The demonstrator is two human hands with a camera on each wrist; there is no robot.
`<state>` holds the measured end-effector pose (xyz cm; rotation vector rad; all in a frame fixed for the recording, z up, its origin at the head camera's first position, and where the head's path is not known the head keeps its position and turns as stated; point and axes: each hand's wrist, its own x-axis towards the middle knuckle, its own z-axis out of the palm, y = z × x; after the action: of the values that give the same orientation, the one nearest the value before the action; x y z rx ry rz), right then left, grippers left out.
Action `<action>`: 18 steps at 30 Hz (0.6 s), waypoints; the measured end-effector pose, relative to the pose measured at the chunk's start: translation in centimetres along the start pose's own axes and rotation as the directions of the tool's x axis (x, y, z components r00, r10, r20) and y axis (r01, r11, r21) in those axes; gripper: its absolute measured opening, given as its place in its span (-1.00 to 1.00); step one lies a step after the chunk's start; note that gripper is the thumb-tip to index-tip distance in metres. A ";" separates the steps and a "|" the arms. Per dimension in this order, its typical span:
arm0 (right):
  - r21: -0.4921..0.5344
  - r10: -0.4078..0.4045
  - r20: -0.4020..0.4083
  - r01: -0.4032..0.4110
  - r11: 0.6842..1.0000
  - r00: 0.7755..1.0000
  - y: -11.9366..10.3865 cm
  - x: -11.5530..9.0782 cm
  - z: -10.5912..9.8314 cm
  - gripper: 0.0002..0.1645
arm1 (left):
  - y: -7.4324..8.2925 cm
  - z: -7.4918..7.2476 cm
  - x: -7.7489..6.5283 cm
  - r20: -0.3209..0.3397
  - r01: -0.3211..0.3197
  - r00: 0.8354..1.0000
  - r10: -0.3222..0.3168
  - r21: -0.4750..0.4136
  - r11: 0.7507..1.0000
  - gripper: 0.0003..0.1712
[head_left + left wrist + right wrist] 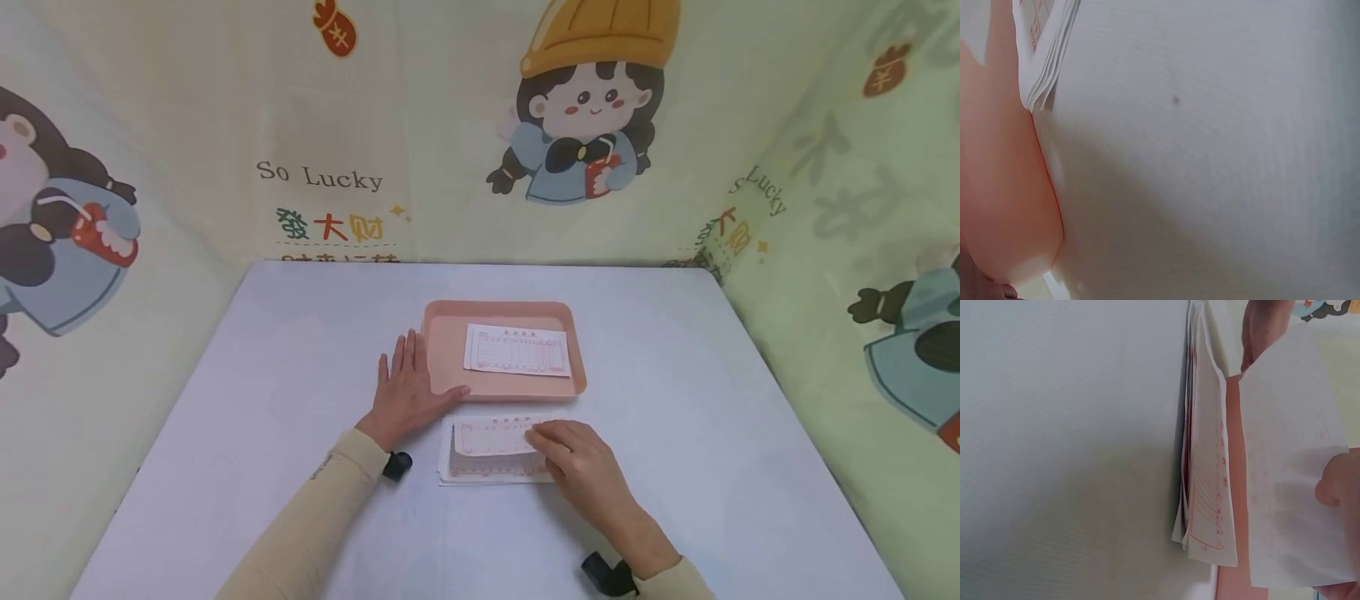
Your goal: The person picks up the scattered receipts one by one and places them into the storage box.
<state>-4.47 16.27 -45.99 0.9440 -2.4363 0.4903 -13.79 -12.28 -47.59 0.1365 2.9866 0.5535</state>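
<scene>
In the head view my right hand [585,462] pinches a white slip printed with a red form [491,437] near its right end. The slip is raised over a stack of like forms [487,477] on the table. From the right wrist, the lifted slip [1285,487] shows its pale back, with my thumb across it and the stack [1207,487] beyond. My left hand [408,392] lies with straight, spread fingers along the left side of a pink tray [450,358], its thumb at the near rim. More printed forms [517,350] lie inside the tray.
The white table [675,375] carries the tray and, nearer to me, the stack. Behind and at both sides hang cream cloths [450,125] with cartoon prints. Small black devices sit at my left wrist [397,465] and right wrist [606,575].
</scene>
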 end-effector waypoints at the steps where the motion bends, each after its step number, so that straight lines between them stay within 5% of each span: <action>1: -0.003 -0.002 -0.002 0.002 1.000 1.000 0.0 0.0 -0.1 -0.37 | 0.0 0.0 0.0 0.002 0.003 1.000 -0.003 -0.001 1.000 0.42; 18: 0.012 -0.009 -0.101 0.010 1.000 0.995 0.5 1.0 -1.4 -0.43 | 0.1 0.1 0.0 -0.008 -0.003 1.000 0.003 -0.005 1.000 0.42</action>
<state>-5.01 16.75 -44.35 0.9128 -2.3401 0.5371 -13.75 -12.14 -47.64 0.1384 2.9932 0.5624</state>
